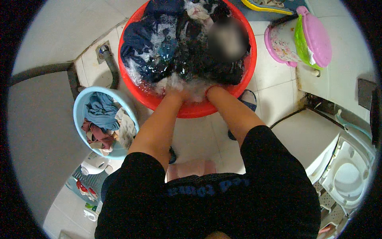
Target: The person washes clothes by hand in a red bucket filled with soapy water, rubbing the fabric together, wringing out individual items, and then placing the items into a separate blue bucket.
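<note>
A large red basin [252,67] holds soapy water and dark soaked clothes [193,51], with navy fabric [139,38] at its left side. Both my arms reach over the near rim. My left hand [176,92] dips into foamy water beside something whitish, which could be cloth or suds. To its right, my right hand [213,91] is sunk in the same water near the black cloth. Foam hides the fingers of both hands, so whether they grip anything does not show. Part of the load at the basin's right is blurred.
At left stands a light blue bucket [78,115] of blue, maroon and pale clothes. A pink-lidded bin [318,38] is at the upper right, near a drain pipe [316,73]. A grey hose [113,69] runs into the floor left of the basin. White plastic items [348,179] lie right.
</note>
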{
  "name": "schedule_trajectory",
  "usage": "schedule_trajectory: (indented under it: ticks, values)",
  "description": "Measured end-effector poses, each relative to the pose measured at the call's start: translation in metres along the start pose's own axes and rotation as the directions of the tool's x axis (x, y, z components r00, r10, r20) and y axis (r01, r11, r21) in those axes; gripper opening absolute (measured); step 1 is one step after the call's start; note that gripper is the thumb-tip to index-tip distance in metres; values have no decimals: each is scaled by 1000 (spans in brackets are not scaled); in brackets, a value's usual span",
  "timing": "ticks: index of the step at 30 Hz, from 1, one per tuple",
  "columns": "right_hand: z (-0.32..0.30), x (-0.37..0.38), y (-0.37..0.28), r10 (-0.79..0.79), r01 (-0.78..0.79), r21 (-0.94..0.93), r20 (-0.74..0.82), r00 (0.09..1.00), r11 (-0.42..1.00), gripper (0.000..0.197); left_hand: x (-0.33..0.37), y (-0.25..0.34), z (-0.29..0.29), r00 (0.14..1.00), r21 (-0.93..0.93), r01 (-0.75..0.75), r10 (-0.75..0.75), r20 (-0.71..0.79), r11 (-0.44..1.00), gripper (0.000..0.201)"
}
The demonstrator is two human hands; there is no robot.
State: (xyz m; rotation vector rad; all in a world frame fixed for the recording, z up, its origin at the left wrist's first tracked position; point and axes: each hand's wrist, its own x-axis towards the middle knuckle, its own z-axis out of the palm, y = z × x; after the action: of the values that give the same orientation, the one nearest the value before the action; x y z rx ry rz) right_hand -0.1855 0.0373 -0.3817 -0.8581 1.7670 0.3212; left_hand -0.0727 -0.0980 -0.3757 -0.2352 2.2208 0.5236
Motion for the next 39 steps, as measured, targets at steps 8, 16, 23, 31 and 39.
schedule_trajectory:
  ticks: [8, 16, 23, 31, 39]
  values:
    - [-29, -71, -31, -132, 189, 227, -243, 961, 955, 54, -34, -10, -37, 975, -755, 198, -44, 218, 625, 52]
    - [-95, -274, -126, -413, 634, 676, -735, 538, -376, 39, -158, 38, -68, 968, -679, -249, -146, -207, -691, 48]
    - [-124, -376, -158, -290, 555, 495, -861, 419, -668, 20, -204, 52, -122, 749, -359, -282, 29, -662, -890, 50]
    - [-71, -333, -164, -73, 570, -222, -959, -273, 791, 51, -229, 66, -144, 769, -384, -389, -66, -636, -837, 50]
    - [-97, -323, -154, -183, 363, -223, -973, -141, 905, 34, -214, 68, -155, 813, -472, -440, -115, -571, -764, 49]
